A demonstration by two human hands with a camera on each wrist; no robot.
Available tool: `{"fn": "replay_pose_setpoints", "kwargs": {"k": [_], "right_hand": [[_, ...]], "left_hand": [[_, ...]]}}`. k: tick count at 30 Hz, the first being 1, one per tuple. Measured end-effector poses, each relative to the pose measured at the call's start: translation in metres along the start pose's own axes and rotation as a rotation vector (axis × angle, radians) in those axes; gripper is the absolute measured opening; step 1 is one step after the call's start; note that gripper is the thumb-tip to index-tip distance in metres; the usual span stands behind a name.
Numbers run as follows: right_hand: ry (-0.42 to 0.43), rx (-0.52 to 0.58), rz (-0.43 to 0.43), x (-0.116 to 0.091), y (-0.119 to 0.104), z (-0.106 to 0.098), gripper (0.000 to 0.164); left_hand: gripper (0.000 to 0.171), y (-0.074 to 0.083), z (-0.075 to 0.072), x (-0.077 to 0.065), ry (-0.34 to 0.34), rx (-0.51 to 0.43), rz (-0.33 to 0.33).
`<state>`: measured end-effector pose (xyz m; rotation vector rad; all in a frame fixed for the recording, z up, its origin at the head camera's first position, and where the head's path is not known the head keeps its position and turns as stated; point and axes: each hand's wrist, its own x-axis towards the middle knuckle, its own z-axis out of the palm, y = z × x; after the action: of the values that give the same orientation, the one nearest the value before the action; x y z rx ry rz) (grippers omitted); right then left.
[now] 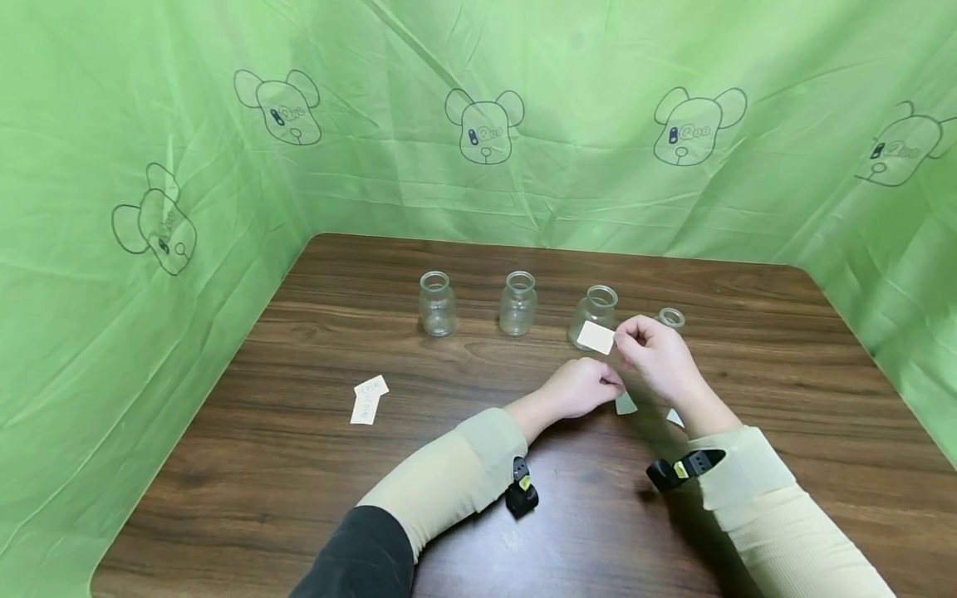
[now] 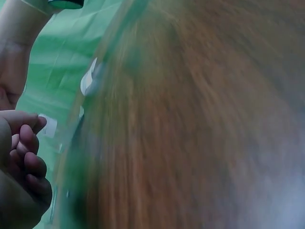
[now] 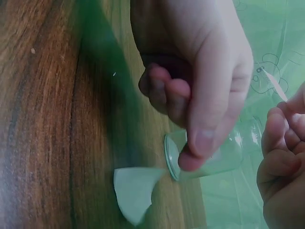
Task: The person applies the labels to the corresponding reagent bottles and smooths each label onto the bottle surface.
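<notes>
My right hand (image 1: pixel 661 357) pinches a small white paper card (image 1: pixel 596 337), raised in front of a clear glass jar (image 1: pixel 601 303). In the right wrist view that card (image 3: pixel 275 85) shows nearly edge-on above the fingertips. Close by on its left is my left hand (image 1: pixel 576 389), fingers curled and thumb against the index finger, with nothing visible in its grip. Just below its fingertips lies a paper slip (image 1: pixel 625 404) on the table. Another slip (image 1: pixel 675 418) is partly hidden by my right wrist.
Two more glass jars (image 1: pixel 437 307) (image 1: pixel 517 306) stand farther left. A fourth jar (image 1: pixel 671 317) is mostly hidden behind my right hand. Two overlapping paper slips (image 1: pixel 366 403) with faint marks lie on the left of the wooden table (image 1: pixel 299 482). A green curtain (image 1: pixel 561 199) surrounds the table.
</notes>
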<state>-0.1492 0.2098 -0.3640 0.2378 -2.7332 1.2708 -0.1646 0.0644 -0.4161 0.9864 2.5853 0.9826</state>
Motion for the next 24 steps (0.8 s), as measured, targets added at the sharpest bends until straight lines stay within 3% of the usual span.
{"fn": "replay_pose_setpoints", "kwargs": {"k": [3,9,13,19,24], "right_hand": [[0.003,0.009,0.004,0.000,0.001,0.001,0.008],[-0.004,0.029,0.004,0.001,0.002,0.005,0.007],[-0.014,0.052,0.008,0.001,0.003,0.007,0.008],[-0.033,0.100,0.022,0.001,0.005,0.013,0.011],[-0.048,0.137,0.028,0.001,0.005,0.016,0.013]], "left_hand": [[0.018,-0.005,-0.003,-0.003,0.013,-0.003,-0.018],[0.019,-0.018,-0.008,-0.011,0.015,-0.192,-0.079],[0.019,-0.028,-0.012,-0.018,0.043,-0.275,-0.084],[0.024,-0.036,-0.023,-0.029,0.175,-0.301,-0.099],[0.024,-0.039,-0.032,-0.034,0.324,-0.337,-0.066]]}}
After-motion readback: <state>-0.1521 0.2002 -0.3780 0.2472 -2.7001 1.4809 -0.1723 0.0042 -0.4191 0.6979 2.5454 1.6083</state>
